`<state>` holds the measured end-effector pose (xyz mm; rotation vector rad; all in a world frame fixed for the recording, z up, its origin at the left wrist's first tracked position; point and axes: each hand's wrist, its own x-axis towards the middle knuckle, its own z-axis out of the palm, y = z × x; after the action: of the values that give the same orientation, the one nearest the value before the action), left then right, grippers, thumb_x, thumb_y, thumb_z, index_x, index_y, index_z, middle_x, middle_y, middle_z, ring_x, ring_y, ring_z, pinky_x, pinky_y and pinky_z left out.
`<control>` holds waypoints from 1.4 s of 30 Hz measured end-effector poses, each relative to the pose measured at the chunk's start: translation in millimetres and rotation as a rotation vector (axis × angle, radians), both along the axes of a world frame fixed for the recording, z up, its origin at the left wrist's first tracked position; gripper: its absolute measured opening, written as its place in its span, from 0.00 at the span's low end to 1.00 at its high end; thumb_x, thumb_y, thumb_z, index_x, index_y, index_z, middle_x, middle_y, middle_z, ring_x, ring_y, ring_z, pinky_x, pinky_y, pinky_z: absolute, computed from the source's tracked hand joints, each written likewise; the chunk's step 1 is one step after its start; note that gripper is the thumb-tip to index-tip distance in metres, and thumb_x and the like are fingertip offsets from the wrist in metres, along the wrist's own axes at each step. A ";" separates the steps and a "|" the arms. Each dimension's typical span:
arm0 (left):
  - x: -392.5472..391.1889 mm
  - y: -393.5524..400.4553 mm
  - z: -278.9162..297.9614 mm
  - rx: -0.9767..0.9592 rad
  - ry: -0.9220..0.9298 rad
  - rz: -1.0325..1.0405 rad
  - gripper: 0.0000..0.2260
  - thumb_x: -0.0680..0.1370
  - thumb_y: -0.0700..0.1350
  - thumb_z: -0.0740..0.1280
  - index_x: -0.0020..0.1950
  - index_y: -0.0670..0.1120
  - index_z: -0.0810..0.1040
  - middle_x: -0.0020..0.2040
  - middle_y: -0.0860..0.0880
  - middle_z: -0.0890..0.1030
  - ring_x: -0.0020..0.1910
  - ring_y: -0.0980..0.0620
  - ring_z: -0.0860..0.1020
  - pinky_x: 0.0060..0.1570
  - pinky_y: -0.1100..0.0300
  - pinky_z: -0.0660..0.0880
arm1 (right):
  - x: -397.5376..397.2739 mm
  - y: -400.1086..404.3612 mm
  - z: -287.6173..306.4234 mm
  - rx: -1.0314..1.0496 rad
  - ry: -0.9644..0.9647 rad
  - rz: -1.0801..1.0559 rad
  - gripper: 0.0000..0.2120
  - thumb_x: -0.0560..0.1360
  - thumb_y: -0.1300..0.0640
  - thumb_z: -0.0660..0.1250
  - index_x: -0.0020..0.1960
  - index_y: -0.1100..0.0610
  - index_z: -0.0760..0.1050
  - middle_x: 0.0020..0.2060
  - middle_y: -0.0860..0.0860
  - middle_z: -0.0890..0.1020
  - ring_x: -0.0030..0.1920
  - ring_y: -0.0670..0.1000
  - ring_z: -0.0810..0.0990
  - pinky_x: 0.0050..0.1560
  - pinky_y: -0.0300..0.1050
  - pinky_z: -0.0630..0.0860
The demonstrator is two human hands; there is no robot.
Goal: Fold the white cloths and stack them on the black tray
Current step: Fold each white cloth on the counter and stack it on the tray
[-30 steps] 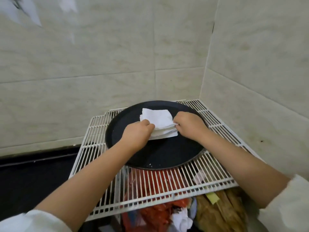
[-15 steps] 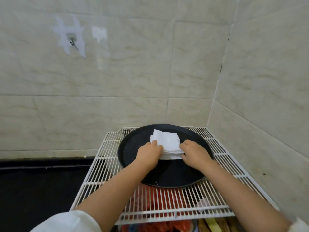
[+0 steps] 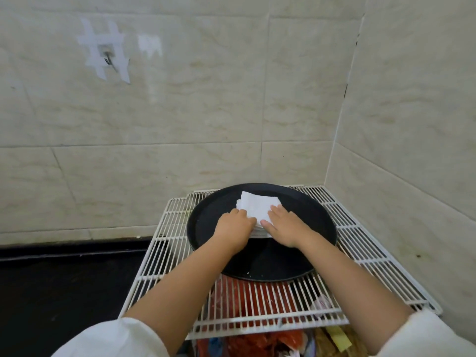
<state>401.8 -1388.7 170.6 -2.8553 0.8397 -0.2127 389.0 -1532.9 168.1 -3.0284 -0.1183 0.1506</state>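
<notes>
A tiled corner backs one white wire rack (image 3: 371, 256). On it sits one black tray (image 3: 316, 228) holding one stack of white cloths (image 3: 257, 206), toward the tray's far side. The left hand (image 3: 231, 226) curls against the stack's left edge; the right hand (image 3: 284, 225) presses flat on top. Bare tray lies nearer the person.

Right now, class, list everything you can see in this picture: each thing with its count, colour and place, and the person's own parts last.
stack of folded cloths: one stack, white, on the tray's far half
tray: one, black, round, on the wire rack
wire rack: one, white, in the tiled corner
bags: red, under the rack; count unclear
wall hook: one, held by white tape strips, on the left wall
sleeves: two, white, bottom corners
left hand: curled at the stack's left edge
right hand: flat on the stack's top
</notes>
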 end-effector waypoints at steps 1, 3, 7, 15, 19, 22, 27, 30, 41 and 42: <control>1.1 -2.1 -0.1 0.006 0.002 0.001 0.12 0.79 0.39 0.58 0.62 0.43 0.70 0.59 0.42 0.73 0.59 0.43 0.71 0.53 0.54 0.70 | 4.0 -3.4 -3.2 -0.012 0.035 -0.026 0.27 0.81 0.46 0.44 0.74 0.62 0.52 0.76 0.55 0.51 0.76 0.53 0.47 0.75 0.55 0.49; 2.5 -5.3 -1.0 0.009 0.013 0.007 0.12 0.79 0.40 0.57 0.62 0.43 0.70 0.59 0.42 0.73 0.59 0.43 0.71 0.53 0.54 0.70 | 9.5 -13.0 -5.1 -0.011 0.048 -0.096 0.29 0.80 0.44 0.43 0.75 0.61 0.50 0.76 0.54 0.49 0.76 0.52 0.45 0.75 0.57 0.46; 1.6 -3.5 5.1 -0.086 0.030 0.024 0.16 0.81 0.46 0.54 0.68 0.44 0.65 0.63 0.43 0.72 0.62 0.43 0.70 0.55 0.52 0.70 | 10.8 -24.5 10.3 0.041 -0.066 -0.114 0.28 0.80 0.45 0.44 0.75 0.61 0.49 0.76 0.55 0.49 0.76 0.53 0.45 0.75 0.56 0.47; -18.6 78.7 31.3 -0.201 -0.085 0.237 0.17 0.81 0.46 0.53 0.68 0.43 0.66 0.66 0.43 0.71 0.67 0.43 0.67 0.62 0.50 0.67 | -24.1 36.1 43.0 0.057 -0.277 0.086 0.23 0.80 0.50 0.53 0.72 0.59 0.59 0.73 0.55 0.62 0.74 0.54 0.57 0.73 0.48 0.56; -53.2 163.2 47.1 -0.198 -0.138 0.350 0.14 0.81 0.45 0.54 0.64 0.42 0.69 0.64 0.42 0.72 0.64 0.42 0.69 0.57 0.50 0.69 | -38.8 125.6 59.0 0.091 -0.323 0.252 0.21 0.80 0.52 0.55 0.69 0.61 0.64 0.67 0.58 0.70 0.68 0.56 0.67 0.66 0.49 0.64; -97.1 246.9 48.0 -0.182 -0.176 0.470 0.14 0.80 0.46 0.55 0.63 0.41 0.70 0.63 0.42 0.73 0.64 0.42 0.69 0.57 0.52 0.69 | -53.8 218.7 60.4 0.134 -0.335 0.381 0.20 0.79 0.53 0.57 0.68 0.62 0.66 0.65 0.60 0.73 0.66 0.58 0.70 0.65 0.51 0.67; -192.9 400.0 27.0 -0.142 -0.177 0.739 0.16 0.80 0.49 0.57 0.64 0.43 0.70 0.65 0.43 0.72 0.67 0.42 0.67 0.61 0.50 0.67 | -103.8 391.9 47.8 0.253 -0.293 0.639 0.21 0.78 0.52 0.57 0.68 0.60 0.65 0.66 0.59 0.72 0.67 0.58 0.68 0.66 0.53 0.68; -255.2 493.8 11.9 -0.110 -0.153 0.934 0.17 0.80 0.50 0.56 0.66 0.43 0.68 0.66 0.44 0.71 0.68 0.43 0.65 0.62 0.51 0.66 | -145.3 498.3 38.2 0.293 -0.247 0.812 0.21 0.78 0.52 0.57 0.69 0.60 0.65 0.67 0.57 0.71 0.68 0.56 0.67 0.68 0.51 0.66; -390.2 764.8 -19.8 -0.158 -0.114 1.434 0.18 0.80 0.50 0.55 0.68 0.44 0.66 0.67 0.44 0.70 0.68 0.44 0.65 0.62 0.51 0.66 | -222.6 821.9 2.4 0.330 -0.088 1.209 0.22 0.79 0.52 0.57 0.70 0.58 0.63 0.70 0.54 0.68 0.70 0.54 0.65 0.69 0.52 0.65; -392.9 787.1 -21.7 -0.150 -0.103 1.459 0.18 0.80 0.50 0.55 0.68 0.44 0.66 0.67 0.44 0.69 0.68 0.43 0.65 0.62 0.51 0.66 | -221.9 846.0 -0.9 0.327 -0.074 1.222 0.22 0.79 0.52 0.57 0.70 0.58 0.63 0.70 0.54 0.68 0.70 0.54 0.65 0.69 0.52 0.65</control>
<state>8.8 -601.6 148.9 -2.7241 -1.3227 -0.1955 167.1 -687.0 167.2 -2.2050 -1.7371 0.0853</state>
